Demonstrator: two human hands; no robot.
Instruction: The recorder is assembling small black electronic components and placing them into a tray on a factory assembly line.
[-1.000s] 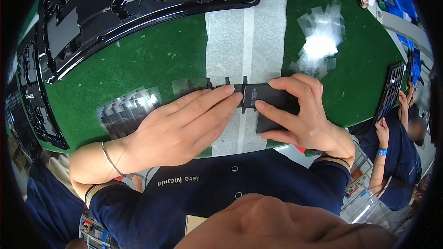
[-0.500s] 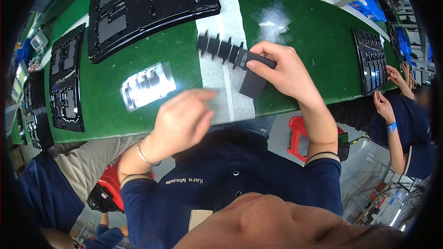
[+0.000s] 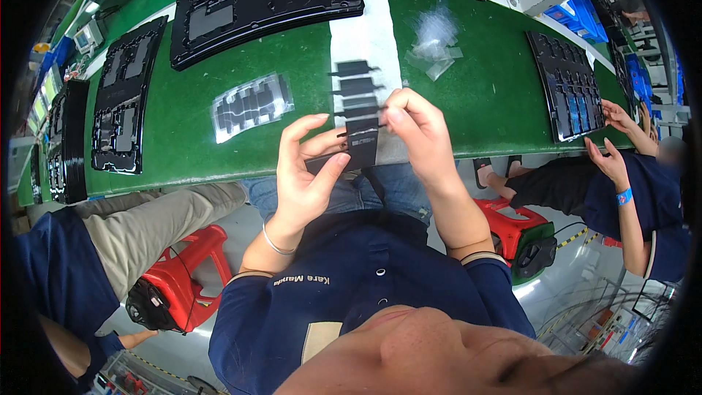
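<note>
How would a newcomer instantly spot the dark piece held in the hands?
Find the pale strip crossing the green table front to back. Over its near end, the left hand grips the dark piece, with the right hand at its edge. Unlike the broad black trays, it is small, handheld and carries ladder-like dark bars.

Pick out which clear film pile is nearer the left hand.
The pile left of the white strip, close to the left hand; the other pile lies farther off, right of that strip.
</note>
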